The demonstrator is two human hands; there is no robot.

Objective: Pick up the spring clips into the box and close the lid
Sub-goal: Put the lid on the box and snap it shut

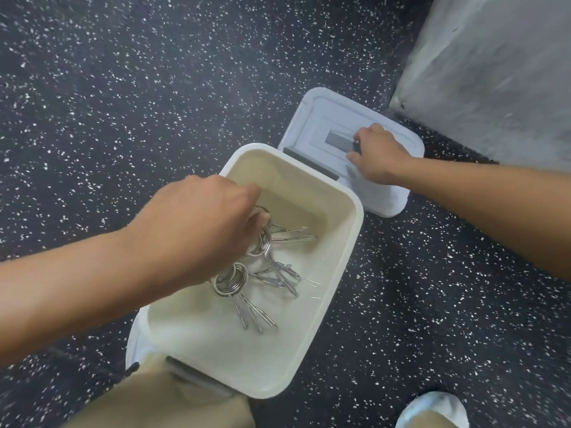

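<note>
A cream plastic box point(346, 248) stands open on the dark speckled floor. Several metal spring clips point(234, 282) lie in a pile inside it. My left hand point(197, 230) reaches into the box from the left, its fingers closed on the coil of one spring clip point(262, 239) at the top of the pile. The white lid point(312, 125) lies flat on the floor just beyond the box's far right corner. My right hand point(375, 154) rests on the lid, fingers gripping its grey handle point(338, 139).
A grey wall or panel point(494, 72) rises at the upper right, close behind the lid. My knee in tan trousers point(160, 396) is at the box's near edge. A light blue shoe point(432, 409) sits at the lower right.
</note>
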